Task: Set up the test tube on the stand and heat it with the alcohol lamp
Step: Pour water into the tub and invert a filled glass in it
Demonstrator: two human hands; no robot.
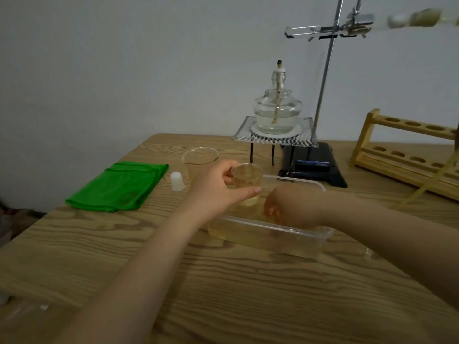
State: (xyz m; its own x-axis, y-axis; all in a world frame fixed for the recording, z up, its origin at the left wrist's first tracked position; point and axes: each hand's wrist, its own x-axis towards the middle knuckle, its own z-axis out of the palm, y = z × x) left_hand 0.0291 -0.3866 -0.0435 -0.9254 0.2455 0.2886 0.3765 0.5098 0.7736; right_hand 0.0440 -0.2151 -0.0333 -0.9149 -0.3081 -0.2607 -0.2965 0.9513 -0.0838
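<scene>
A test tube (301, 30) lies level in the clamp (357, 23) high on the metal stand (325, 78). Under it the uncapped alcohol lamp (277, 109) sits on wire mesh over a tripod (274, 135). My left hand (213, 188) grips a small glass jar (247, 181) upright in the water of a clear plastic tub (298, 238). My right hand (283, 204) reaches down into the tub beside the jar; its fingers are hidden behind the wrist. A yellowish rubber hose (427, 184) runs from the tub toward the upper right.
A glass beaker (200, 158), the white lamp cap (177, 181) and a folded green cloth (119, 187) lie left of the tub. A wooden test tube rack (402, 155) stands at the right. The stand's black base (314, 165) sits behind the tub.
</scene>
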